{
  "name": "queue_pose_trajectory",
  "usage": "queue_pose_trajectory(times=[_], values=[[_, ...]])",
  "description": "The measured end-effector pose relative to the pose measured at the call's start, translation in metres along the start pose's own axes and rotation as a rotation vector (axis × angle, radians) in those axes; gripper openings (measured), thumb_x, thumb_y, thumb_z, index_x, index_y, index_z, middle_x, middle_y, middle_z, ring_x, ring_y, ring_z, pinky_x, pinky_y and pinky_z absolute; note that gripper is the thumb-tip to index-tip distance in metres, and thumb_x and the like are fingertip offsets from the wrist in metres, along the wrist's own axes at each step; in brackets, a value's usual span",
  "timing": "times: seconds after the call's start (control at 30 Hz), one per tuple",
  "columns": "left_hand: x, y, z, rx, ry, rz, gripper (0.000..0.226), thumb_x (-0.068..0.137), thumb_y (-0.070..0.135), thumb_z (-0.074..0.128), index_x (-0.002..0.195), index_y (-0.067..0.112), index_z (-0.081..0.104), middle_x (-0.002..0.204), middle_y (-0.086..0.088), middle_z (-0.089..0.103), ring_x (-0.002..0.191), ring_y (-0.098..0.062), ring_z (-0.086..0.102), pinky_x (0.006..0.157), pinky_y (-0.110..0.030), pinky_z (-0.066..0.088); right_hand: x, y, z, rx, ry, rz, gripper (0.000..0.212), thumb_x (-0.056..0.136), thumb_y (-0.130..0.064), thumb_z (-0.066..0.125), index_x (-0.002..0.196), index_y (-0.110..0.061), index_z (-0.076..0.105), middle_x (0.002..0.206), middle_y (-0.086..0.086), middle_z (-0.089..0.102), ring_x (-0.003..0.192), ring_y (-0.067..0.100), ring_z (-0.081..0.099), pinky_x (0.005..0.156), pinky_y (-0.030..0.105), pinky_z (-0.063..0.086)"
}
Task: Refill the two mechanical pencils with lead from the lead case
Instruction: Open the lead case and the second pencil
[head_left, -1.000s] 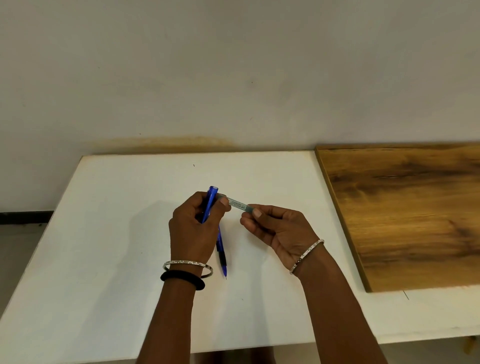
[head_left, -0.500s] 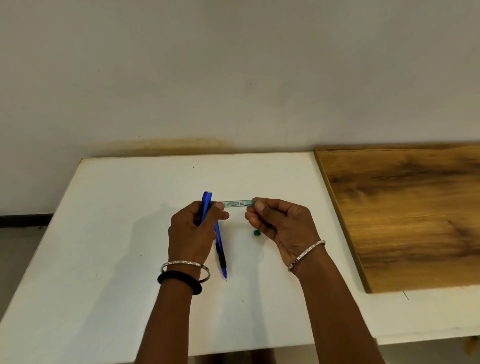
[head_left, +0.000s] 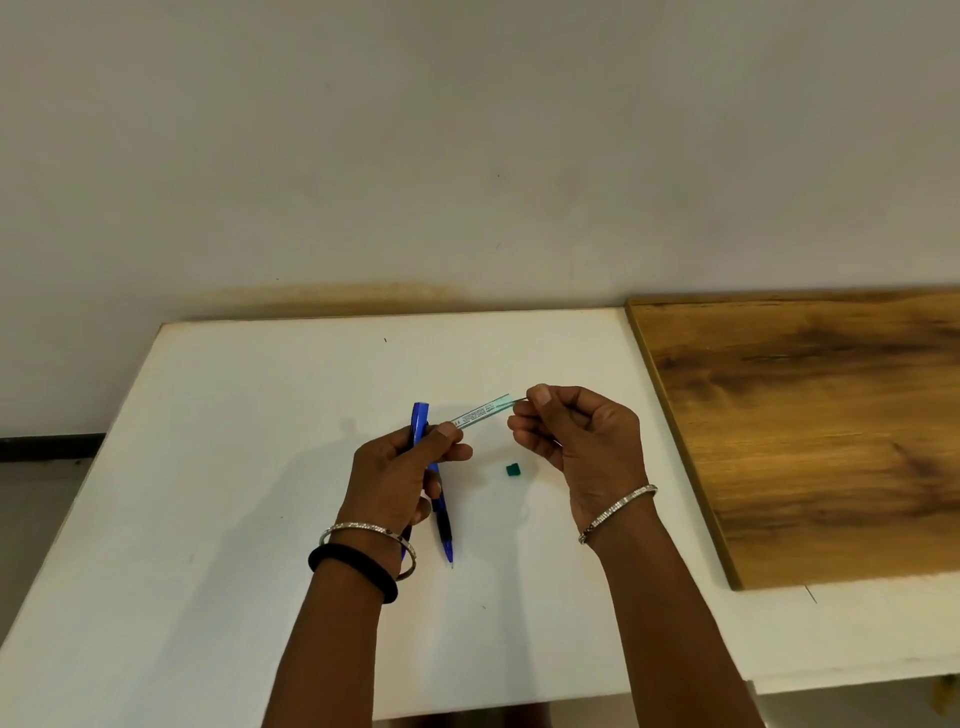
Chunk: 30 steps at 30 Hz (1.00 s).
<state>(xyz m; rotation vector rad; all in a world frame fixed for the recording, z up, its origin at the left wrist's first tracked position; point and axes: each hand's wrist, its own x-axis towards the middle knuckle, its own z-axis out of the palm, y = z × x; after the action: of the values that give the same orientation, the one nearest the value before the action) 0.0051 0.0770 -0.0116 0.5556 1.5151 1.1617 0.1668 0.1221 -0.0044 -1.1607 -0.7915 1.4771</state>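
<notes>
White table (head_left: 208, 467) ran out wide to the left of the left hand (head_left: 395, 478) and underneath it. A wooden board (head_left: 805, 441) lay flat on the table, off to the right of the right hand (head_left: 587, 452), not touching it. Past the hands was a plain wall (head_left: 467, 156) with a brownish stain (head_left: 337, 293) low down. A bit of grey floor (head_left: 36, 519) showed far left.

Pencil (head_left: 421, 421) is bright blue with a black band near the tip. Lead case (head_left: 480, 414) is clear greenish with tiny black print, the lead (head_left: 518, 399) is dark, the little cap (head_left: 513, 470) teal. White desk (head_left: 234, 467), streaky honey-brown wood-grain board (head_left: 805, 441), silver bangles (head_left: 618, 512), black hair tie (head_left: 353, 569).
</notes>
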Motion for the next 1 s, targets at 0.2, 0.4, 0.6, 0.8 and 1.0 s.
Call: queue_pose_trajectory(times=[0.2, 0.4, 0.6, 0.8, 1.0], values=[[0.0010, -0.0029, -0.0015, -0.013, -0.034, -0.022, 0.016, 0.088, 0.025, 0.063, 0.087, 0.015, 0.075, 0.083, -0.004, 0.078, 0.039, -0.006, 0.042, 0.034, -0.015, 0.030, 0.0001, -0.0004, 0.0018, -0.009, -0.004, -0.019, 0.012, 0.088, -0.007, 0.064, 0.093, 0.002, 0.070, 0.076, 0.013, 0.075, 0.067, 0.023, 0.072, 0.060, 0.026, 0.059], [0.0022, -0.0053, -0.0031, -0.009, -0.043, -0.032, 0.015, 0.089, 0.025, 0.063, 0.084, 0.018, 0.075, 0.082, -0.004, 0.078, 0.039, -0.006, 0.041, 0.034, -0.014, 0.031, -0.0013, -0.0031, 0.0039, -0.035, -0.023, -0.073, 0.010, 0.089, -0.007, 0.063, 0.090, -0.002, 0.071, 0.075, 0.010, 0.075, 0.065, 0.020, 0.072, 0.059, 0.025, 0.059], [0.0034, -0.0067, -0.0041, -0.012, -0.046, -0.036, 0.016, 0.089, 0.026, 0.062, 0.084, 0.018, 0.076, 0.082, -0.003, 0.078, 0.040, -0.006, 0.041, 0.034, -0.014, 0.030, -0.0020, -0.0033, 0.0061, -0.075, -0.031, -0.104, 0.010, 0.089, -0.007, 0.062, 0.091, -0.003, 0.071, 0.075, 0.008, 0.075, 0.065, 0.017, 0.071, 0.060, 0.023, 0.059], [0.0037, -0.0069, -0.0050, -0.014, -0.048, -0.042, 0.016, 0.089, 0.026, 0.063, 0.084, 0.018, 0.076, 0.082, -0.003, 0.078, 0.039, -0.006, 0.041, 0.034, -0.014, 0.030, -0.0007, -0.0032, 0.0063, -0.103, 0.019, -0.142, 0.009, 0.090, -0.007, 0.062, 0.089, -0.004, 0.071, 0.076, 0.013, 0.073, 0.063, 0.017, 0.070, 0.059, 0.023, 0.058], [0.0048, -0.0074, -0.0064, -0.016, -0.043, -0.047, 0.016, 0.089, 0.024, 0.062, 0.085, 0.016, 0.075, 0.080, -0.002, 0.078, 0.037, -0.005, 0.040, 0.032, -0.013, 0.030, 0.0001, -0.0026, 0.0069, -0.063, 0.070, -0.153, 0.011, 0.092, -0.009, 0.060, 0.090, -0.002, 0.069, 0.073, 0.009, 0.073, 0.062, 0.017, 0.070, 0.058, 0.023, 0.058]])
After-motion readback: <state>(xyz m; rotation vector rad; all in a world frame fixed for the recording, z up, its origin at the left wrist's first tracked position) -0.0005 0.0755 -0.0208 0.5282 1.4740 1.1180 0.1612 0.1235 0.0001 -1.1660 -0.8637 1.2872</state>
